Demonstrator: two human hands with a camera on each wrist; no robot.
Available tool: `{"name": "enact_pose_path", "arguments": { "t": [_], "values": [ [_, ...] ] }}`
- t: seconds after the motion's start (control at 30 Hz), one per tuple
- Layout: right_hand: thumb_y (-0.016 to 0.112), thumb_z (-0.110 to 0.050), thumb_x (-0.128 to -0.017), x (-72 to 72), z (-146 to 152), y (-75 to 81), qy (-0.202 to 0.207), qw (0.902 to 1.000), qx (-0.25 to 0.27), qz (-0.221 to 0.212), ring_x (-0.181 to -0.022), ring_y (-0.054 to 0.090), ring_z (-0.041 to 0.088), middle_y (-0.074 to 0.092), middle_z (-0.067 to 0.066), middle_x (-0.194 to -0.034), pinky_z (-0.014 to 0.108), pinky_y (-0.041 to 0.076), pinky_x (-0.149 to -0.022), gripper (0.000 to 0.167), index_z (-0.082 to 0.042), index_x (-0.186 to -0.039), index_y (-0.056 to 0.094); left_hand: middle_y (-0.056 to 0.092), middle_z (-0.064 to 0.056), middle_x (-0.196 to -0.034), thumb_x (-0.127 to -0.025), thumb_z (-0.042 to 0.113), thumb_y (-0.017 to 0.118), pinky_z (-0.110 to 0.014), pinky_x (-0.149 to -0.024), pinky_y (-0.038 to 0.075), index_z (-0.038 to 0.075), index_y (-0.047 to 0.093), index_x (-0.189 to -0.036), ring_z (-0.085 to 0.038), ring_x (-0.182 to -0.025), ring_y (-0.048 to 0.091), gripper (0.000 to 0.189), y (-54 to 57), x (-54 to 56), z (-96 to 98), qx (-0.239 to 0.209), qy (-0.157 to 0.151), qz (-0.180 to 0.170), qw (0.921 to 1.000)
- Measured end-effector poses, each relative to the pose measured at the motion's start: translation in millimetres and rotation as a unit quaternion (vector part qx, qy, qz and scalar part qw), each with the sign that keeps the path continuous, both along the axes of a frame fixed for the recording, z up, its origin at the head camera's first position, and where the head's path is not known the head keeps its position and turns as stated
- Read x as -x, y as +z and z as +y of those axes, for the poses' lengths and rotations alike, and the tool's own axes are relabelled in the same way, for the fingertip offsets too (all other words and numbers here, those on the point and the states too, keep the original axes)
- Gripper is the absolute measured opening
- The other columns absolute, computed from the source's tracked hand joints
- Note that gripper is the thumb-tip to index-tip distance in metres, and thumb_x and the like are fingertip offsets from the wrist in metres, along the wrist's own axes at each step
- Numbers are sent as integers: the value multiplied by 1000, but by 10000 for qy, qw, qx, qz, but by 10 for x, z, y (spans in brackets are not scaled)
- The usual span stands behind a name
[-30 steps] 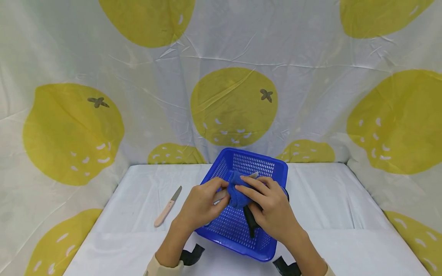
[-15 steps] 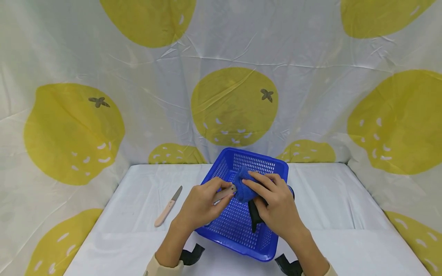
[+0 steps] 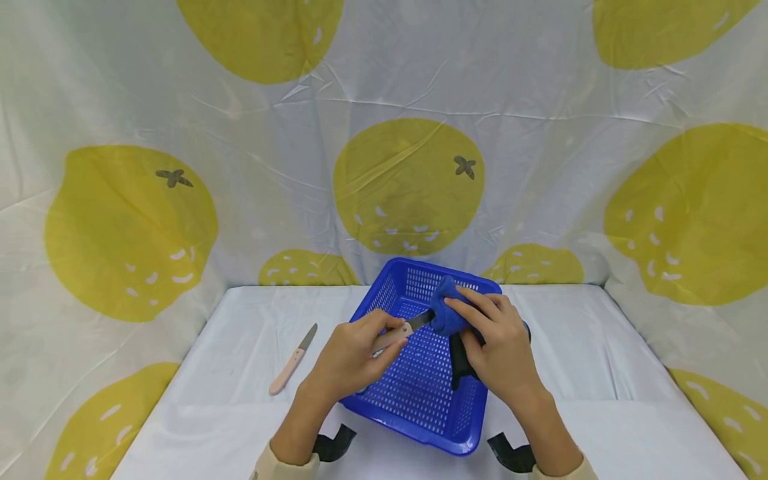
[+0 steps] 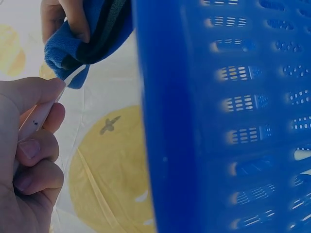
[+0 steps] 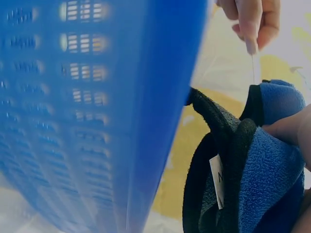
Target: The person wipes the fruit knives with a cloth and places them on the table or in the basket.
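My left hand (image 3: 348,353) grips a small knife (image 3: 393,337) by its pale pinkish handle, blade pointing away to the right. In my right hand (image 3: 504,353) is a bunched blue cloth (image 3: 447,310), folded over the blade's far end, so the tip is hidden. Much of the blade is bare between handle and cloth. Dark edging and a white label (image 5: 217,180) show on the cloth in the right wrist view, and a dark part of it hangs down. Both hands are above a blue perforated basket (image 3: 414,433).
Left of the basket, a second knife (image 3: 294,362) with a pinkish handle lies on the white-covered table (image 3: 240,360). Pale pieces (image 4: 302,154) show through the basket's holes in the left wrist view. A lemon-print curtain (image 3: 540,173) hangs behind and at the sides.
My right hand and the cloth have slid right and slightly away along the knife, uncovering more of its blade. The left hand has stayed nearly in place.
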State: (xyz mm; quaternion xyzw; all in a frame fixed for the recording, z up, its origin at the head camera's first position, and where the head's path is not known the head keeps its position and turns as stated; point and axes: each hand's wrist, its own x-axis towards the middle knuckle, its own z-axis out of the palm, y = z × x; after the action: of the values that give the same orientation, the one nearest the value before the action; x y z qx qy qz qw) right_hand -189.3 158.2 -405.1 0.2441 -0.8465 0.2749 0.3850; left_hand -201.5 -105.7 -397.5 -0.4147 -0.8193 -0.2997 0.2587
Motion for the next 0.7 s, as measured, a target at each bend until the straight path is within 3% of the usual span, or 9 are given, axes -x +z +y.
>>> {"name": "enact_pose_path", "arguments": {
  "t": [0.47, 0.57, 0.7],
  "values": [
    [75, 7, -82, 54, 197, 2, -317, 9989, 347, 67, -112, 59, 31, 67, 11, -136, 52, 56, -86, 49, -17, -125, 75, 75, -1, -102, -90, 18, 80, -10, -69, 56, 10, 66, -110, -7, -76, 72, 25, -61, 40, -7, 95, 81, 119, 9999],
    [74, 6, -84, 32, 191, 19, -246, 9989, 406, -2, -113, 58, 30, 67, 10, -138, 46, 54, -91, 49, -18, -126, 75, 75, -2, -103, -91, 17, 79, -10, -69, 56, 9, 66, -110, -7, -75, 72, 25, -65, 52, -12, 39, 94, 113, 9999],
    [74, 4, -85, -18, 149, 44, -51, 9991, 421, -63, -116, 57, 28, 66, 7, -139, 26, 47, -103, 48, -19, -127, 74, 75, -2, -103, -91, 17, 79, -11, -66, 55, 9, 66, -110, -7, -73, 71, 24, -77, 67, -17, -23, 110, 127, 9999]
  ]
}}
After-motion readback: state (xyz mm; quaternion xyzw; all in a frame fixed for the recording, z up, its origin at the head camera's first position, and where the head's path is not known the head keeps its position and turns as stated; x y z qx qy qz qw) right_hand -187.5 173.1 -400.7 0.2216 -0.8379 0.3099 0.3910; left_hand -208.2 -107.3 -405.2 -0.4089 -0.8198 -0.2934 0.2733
